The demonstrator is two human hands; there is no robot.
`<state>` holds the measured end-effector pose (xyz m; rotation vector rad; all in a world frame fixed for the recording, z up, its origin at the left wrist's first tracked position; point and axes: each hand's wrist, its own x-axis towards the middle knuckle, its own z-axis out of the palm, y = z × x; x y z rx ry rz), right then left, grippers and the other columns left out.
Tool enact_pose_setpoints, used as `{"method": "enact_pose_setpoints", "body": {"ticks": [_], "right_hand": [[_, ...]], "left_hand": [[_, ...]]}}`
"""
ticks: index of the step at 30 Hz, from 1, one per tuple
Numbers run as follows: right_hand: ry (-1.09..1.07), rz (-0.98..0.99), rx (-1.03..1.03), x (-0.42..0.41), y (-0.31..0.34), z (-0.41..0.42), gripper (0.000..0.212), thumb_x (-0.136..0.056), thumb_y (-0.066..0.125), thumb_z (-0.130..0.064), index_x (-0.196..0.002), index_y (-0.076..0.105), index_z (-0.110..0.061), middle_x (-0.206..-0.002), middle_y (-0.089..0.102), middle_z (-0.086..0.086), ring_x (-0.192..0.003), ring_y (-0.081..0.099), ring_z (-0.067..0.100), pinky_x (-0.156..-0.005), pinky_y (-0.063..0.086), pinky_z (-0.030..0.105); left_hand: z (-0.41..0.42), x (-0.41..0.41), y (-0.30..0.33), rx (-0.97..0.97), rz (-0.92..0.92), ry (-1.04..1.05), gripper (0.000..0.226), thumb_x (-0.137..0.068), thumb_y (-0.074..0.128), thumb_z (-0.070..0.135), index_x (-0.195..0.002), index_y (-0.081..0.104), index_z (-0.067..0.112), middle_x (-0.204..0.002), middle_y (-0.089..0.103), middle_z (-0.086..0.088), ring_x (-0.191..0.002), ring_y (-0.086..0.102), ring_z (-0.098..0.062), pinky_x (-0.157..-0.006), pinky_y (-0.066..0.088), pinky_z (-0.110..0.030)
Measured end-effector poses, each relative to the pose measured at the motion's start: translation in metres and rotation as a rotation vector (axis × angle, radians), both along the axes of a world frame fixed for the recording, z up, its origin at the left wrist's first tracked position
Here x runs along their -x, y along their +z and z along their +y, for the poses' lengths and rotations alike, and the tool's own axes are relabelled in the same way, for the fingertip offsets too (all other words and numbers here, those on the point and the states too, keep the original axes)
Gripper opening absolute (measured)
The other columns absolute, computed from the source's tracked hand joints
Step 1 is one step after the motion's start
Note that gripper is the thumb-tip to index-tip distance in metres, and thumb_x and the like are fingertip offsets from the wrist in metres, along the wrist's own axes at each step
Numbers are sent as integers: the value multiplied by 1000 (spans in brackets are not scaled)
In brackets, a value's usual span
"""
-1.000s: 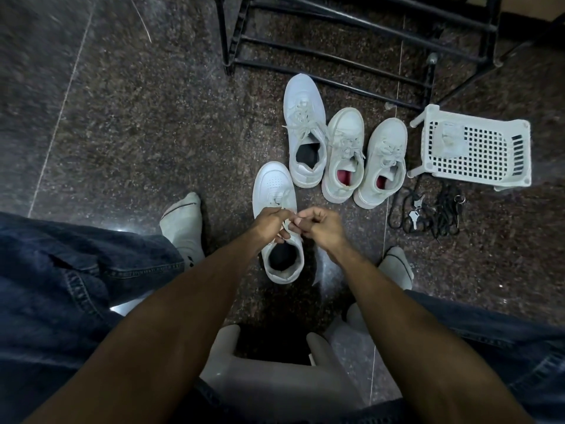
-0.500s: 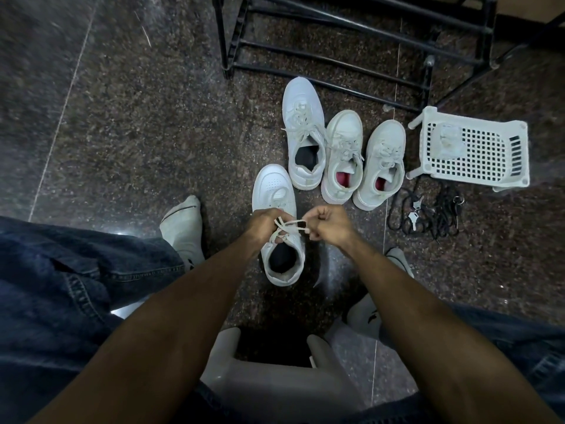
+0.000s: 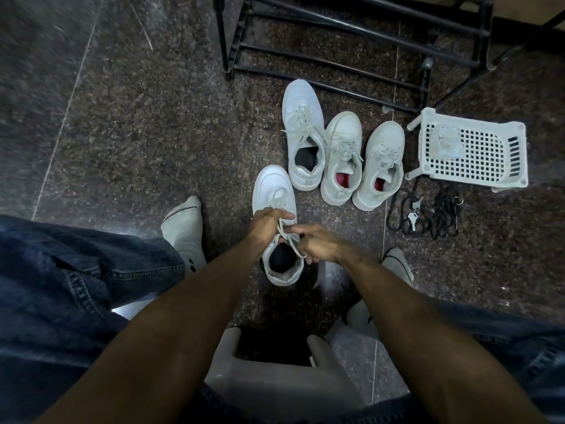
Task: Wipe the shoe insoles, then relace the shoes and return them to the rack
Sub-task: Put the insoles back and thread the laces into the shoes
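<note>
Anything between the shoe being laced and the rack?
Yes. Three white sneakers stand in a row on the floor between the white sneaker both hands are lacing and the black metal rack.

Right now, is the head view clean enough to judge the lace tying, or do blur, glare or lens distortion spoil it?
Head view: dim but usable; the left hand and right hand pinching the lace over the near shoe are fairly sharp. Glare patches shine on the polished floor beside the knee. Wide-angle bending curves the rack bars, and the far left edge smears.
</note>
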<state>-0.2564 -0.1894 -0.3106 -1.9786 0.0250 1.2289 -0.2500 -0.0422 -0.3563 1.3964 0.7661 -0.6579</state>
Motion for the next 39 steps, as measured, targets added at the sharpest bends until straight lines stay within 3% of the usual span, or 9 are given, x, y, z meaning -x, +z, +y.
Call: {"method": "enact_pose_setpoints", "body": {"ticks": [4,8,10,17,25,28,32,36,39], "right_hand": [[-107,-141,-20,5,-19,11,7,-87,68,-28,-92,67,-33,-86,68,-5,-78,66,16,-77,56,39],[-265,-205,8,9,-32,22,27,-86,69,-17,-64,63,-32,-63,61,-14,-62,55,11,-67,49,37],[-401,-129,-38,11,-31,25,26,-88,66,-9,-64,65,-19,-59,58,-2,-54,50,14,-56,44,31],[-644,132,-53,4,-30,26,10,-88,59,0,-93,64,-8,-64,61,7,-49,49,11,-45,40,21],[-599,212,55,-13,-17,31,11,-85,58,3,-82,67,-2,-67,64,11,-51,51,14,-45,37,20],[-601,81,10,-10,-24,28,9,-81,62,11,-85,69,9,-62,63,11,-45,52,13,-40,40,20],[-426,-164,-78,2,-35,22,10,-85,67,4,-92,74,3,-78,70,1,-60,58,1,-56,46,13],[-325,-256,-65,9,-42,18,7,-84,73,-9,-90,76,-7,-84,74,3,-70,63,7,-69,52,24],[-376,-177,-48,6,-41,22,17,-87,66,-5,-75,72,-15,-68,66,-1,-61,56,9,-61,47,25]], "left_hand": [[-1,-1,2,-78,-32,-28,22,-79,64,13,-61,75,22,-101,72,-9,-93,66,-26,-76,53,-38],[4,-1,7,-262,-134,-143,22,-86,66,21,-66,65,11,-75,66,-6,-70,61,-19,-64,47,-31],[13,4,8,-366,-230,-287,33,-89,66,23,-59,54,15,-59,56,2,-59,52,-13,-57,38,-27],[33,23,11,-595,-337,-726,7,-81,69,22,-87,72,18,-90,70,0,-86,64,-19,-73,49,-29],[40,21,12,-903,-954,-1043,7,-70,70,18,-76,72,17,-107,69,6,-124,53,-21,-90,41,-39],[41,19,10,-811,-861,-1033,8,-75,64,20,-79,70,17,-100,73,3,-125,55,-19,-95,31,-33],[37,18,17,-688,-621,-809,19,-75,60,34,-81,72,20,-81,72,0,-78,66,-22,-68,47,-32],[34,13,14,-656,-487,-772,13,-78,66,32,-87,73,26,-84,73,2,-79,67,-21,-69,54,-36],[34,16,11,-729,-497,-814,14,-85,63,34,-94,72,26,-92,72,3,-86,65,-20,-72,53,-36]]}}
